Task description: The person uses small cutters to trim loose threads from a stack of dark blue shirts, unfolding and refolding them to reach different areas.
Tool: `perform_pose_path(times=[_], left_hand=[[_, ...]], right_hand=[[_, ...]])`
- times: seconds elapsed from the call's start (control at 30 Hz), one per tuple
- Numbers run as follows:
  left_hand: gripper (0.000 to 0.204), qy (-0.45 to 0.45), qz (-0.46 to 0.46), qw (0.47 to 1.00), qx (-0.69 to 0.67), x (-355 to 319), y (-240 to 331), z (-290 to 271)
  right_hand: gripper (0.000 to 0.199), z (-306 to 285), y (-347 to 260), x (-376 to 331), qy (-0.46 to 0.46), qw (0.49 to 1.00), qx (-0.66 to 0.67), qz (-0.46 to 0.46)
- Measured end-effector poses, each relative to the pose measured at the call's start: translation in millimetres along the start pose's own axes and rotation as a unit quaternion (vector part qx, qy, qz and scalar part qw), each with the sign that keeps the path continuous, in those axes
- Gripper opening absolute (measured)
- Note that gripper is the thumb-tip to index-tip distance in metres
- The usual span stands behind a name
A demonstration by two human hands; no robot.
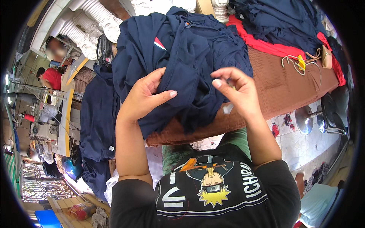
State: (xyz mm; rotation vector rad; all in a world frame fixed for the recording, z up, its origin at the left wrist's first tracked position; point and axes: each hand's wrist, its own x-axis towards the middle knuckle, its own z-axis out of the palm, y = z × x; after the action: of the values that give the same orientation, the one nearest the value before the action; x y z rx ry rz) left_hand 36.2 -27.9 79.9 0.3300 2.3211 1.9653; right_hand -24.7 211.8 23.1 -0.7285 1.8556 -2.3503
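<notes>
The desk [281, 95], covered w/ brown cloth, carries a big heap of navy garments [190, 49] at its near edge, w/ red fabric [266, 45] farther back. Left hand [144, 97] comes up from the lower edge, forearm near vertical, grip pressed onto a navy fold, thumb pointing right over the cloth. Right hand [235, 93], wrist bent inward, fingertips pinched together on something too small to tell, just above a small white tag [227, 109].

1 head-worn fisheye view, straight down and close over the brown table [281, 91] and the person's forearms.
</notes>
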Motion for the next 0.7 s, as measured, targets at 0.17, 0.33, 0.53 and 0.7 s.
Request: perform_pose_path(times=[0.17,0.33,0.53,0.7], left_hand=[[0.053,-0.028,0.021,0.999,0.007,7,7,3],[0.039,0.042,-0.015,0.998,-0.04,25,13,4],[0.035,0.125,0.075,0.979,-0.143,22,23,27],[0.042,0.167,0.05,0.981,-0.085,-23,-12,42]], right_hand=[[0.026,20,0,4,-0.056,0.994,-0.009,0.095],[0.02,26,-17,18,-0.03,0.991,0.047,0.118],[0.024,17,-35,-12,-0.078,0.941,-0.23,-0.236],[0.019,-9,-23,-23,-0.159,0.948,-0.23,-0.154]])
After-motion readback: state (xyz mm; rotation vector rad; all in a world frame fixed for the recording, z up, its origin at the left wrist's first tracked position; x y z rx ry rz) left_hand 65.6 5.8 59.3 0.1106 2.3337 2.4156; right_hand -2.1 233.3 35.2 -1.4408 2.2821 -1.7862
